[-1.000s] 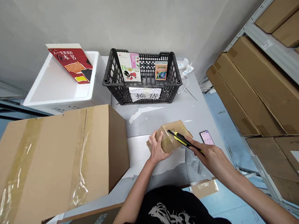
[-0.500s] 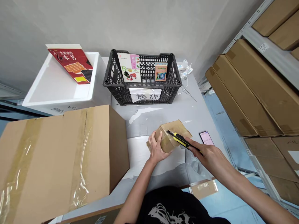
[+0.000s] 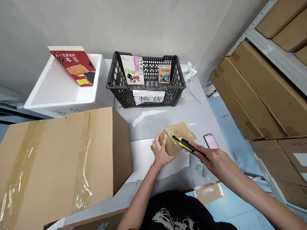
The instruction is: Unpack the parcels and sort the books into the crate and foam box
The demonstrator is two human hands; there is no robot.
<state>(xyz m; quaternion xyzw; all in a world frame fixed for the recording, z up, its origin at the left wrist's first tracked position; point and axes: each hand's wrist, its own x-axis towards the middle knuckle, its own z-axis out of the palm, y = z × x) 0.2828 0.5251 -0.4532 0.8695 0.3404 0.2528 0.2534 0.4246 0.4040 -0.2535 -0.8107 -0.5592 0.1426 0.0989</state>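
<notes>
A small brown cardboard box (image 3: pixel 180 131) is tilted above the grey table, with tape along its edges. My left hand (image 3: pixel 161 152) grips its left side, fingers wrapped around the near corner. In my right hand (image 3: pixel 211 155) is a yellow and black box cutter (image 3: pixel 188 145), its handle running under my palm. The cutter's tip meets the box at its upper edge, close to my left fingers. How far the blade goes in, I cannot tell.
A large taped carton (image 3: pixel 57 163) fills the left. Behind stand a white foam box (image 3: pixel 35 97) with a red book (image 3: pixel 74 65) and a black crate (image 3: pixel 146 86) holding two books. A phone (image 3: pixel 211 141) lies at right, near shelves of cartons (image 3: pixel 259 92).
The cutter's tip has shifted very slightly down along the box edge. Both hands keep nearly the same pose, and the view has moved a little.
</notes>
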